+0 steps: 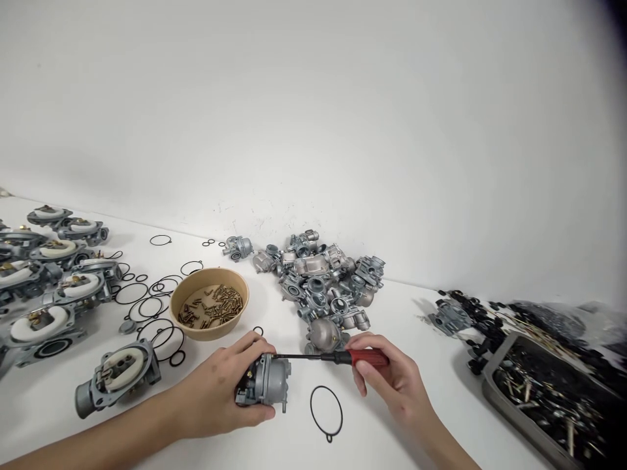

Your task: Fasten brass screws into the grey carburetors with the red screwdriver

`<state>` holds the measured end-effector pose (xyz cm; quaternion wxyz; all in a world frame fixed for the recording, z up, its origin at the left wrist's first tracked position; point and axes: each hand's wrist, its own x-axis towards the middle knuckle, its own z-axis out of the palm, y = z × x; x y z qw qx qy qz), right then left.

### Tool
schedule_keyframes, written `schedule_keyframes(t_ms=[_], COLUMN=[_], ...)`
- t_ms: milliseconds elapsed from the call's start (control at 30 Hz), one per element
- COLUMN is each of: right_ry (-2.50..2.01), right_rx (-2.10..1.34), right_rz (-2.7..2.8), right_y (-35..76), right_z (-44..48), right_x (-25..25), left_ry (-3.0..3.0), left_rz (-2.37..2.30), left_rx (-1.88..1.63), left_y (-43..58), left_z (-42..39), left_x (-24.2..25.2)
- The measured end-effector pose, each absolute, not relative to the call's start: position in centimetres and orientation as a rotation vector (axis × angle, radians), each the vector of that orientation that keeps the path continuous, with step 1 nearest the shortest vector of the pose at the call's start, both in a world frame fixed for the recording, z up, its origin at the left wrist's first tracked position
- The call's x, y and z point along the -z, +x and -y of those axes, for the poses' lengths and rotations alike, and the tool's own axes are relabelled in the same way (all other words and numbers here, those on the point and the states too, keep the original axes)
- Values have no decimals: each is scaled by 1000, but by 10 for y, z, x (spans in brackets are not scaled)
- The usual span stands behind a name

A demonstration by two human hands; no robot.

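My left hand [223, 391] is closed around a small grey metal carburetor body [267, 384] and holds it on the white table near the front. My right hand [392, 378] grips a red-handled screwdriver [365, 357]. Its black shaft runs left, and the tip touches the top of the carburetor near my left thumb. A loose black O-ring [326, 411] lies on the table between my two hands.
A brown paper bowl [209, 326] holds several brass parts. Behind it lies a pile of grey carburetor bodies [323, 281]. Assembled units with white floats [59, 287] and several black rings [157, 307] fill the left. A grey tray [543, 405] of dark parts sits at the right.
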<state>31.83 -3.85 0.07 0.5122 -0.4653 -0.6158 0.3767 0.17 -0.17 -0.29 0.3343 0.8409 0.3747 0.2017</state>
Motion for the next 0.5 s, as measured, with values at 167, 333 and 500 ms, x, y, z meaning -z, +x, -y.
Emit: schedule_keyframes(t_ms=[167, 333, 500], right_ry=[-1125, -1052, -1131], right_rx=[-874, -973, -986], right_rz=[1555, 1442, 1456], right_y=[321, 316, 318], right_z=[33, 38, 39], right_x=[2, -1, -3], left_ry=[2213, 2213, 2206], left_rz=[-982, -985, -997], left_rx=[-549, -552, -500], left_y=[2, 2, 2], left_z=[1, 2, 2], left_x=[5, 6, 2])
